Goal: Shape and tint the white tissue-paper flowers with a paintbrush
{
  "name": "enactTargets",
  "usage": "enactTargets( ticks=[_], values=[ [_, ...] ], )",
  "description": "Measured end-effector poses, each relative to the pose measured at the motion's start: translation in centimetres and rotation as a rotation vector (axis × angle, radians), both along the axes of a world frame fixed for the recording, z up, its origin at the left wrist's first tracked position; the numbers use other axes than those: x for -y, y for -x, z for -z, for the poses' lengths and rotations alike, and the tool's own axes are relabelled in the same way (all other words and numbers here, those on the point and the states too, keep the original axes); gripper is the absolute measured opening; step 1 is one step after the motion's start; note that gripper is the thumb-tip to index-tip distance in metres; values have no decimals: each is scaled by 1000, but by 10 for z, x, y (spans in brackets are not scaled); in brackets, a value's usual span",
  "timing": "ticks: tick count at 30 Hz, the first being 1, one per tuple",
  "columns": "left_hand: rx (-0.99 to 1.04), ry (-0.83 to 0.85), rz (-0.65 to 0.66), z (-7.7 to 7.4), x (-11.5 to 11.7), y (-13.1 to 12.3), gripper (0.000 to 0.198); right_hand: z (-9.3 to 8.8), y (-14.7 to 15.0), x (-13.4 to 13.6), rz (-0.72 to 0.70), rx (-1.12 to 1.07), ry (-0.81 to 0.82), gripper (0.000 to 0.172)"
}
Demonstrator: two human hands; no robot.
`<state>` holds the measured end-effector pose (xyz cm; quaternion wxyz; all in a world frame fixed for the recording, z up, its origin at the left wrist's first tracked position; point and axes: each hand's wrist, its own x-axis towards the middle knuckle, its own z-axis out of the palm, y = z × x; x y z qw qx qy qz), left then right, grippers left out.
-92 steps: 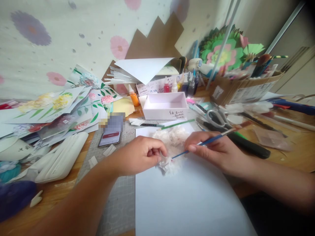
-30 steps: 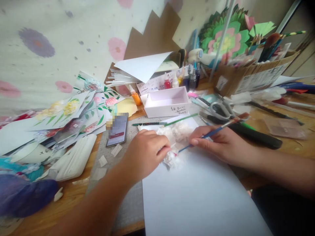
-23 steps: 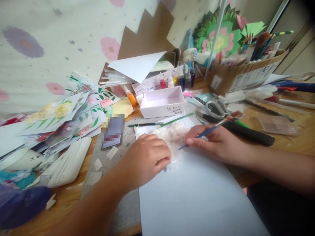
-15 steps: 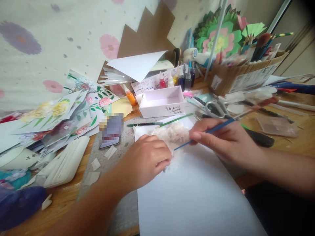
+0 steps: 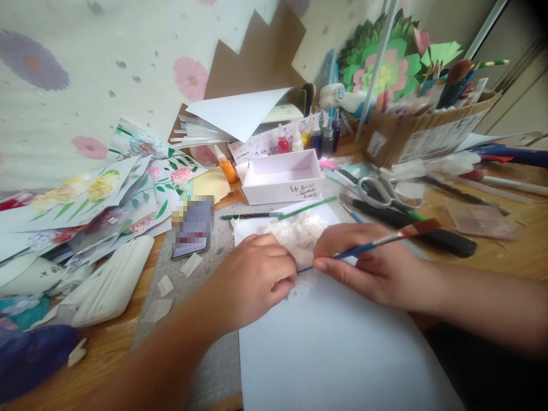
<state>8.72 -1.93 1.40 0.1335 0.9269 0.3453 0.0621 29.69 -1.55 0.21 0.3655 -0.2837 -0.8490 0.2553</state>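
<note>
My right hand [image 5: 372, 265] pinches a paintbrush [image 5: 372, 242] by its blue handle. The reddish-brown bristles point away to the right, and the thin handle end reaches the fingertips of my left hand [image 5: 257, 279]. That hand has its fingers curled down on a large white sheet of paper [image 5: 325, 348]; what lies under them is hidden. Behind both hands sits a heap of whitish, fluffy, crumpled material [image 5: 302, 225]. A few thin translucent scraps [image 5: 299, 293] show just below the left fingertips.
A white open box [image 5: 280, 191] stands behind the heap, with several small paint bottles [image 5: 317, 137] beyond it. Scissors [image 5: 379, 188] and a cardboard box of brushes [image 5: 436, 131] are at the right. Left are a blurred-out dark flat object [image 5: 192, 228] and flower pictures [image 5: 85, 197].
My right hand has moved left and slightly down, bringing the brush handle's end to the left fingertips. The brush now lies flatter, its bristles lower and further left. My left hand stays put.
</note>
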Motion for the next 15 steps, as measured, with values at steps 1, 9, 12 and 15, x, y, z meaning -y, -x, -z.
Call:
enactTargets(
  ticks=[1, 9, 12, 15],
  values=[
    [-1, -3, 2, 0, 0, 0, 10, 1, 0, 0, 9, 22, -14, 11],
    [21, -12, -26, -3, -3, 3, 10, 1, 1, -2, 20, 86, -45, 14],
    [49, -46, -116, -4, -6, 6, 10, 2, 1, -3, 25, 103, -49, 14],
    [86, -77, -256, -5, -9, 10, 11, 2, 2, -3, 18, 113, -74, 15]
  ],
)
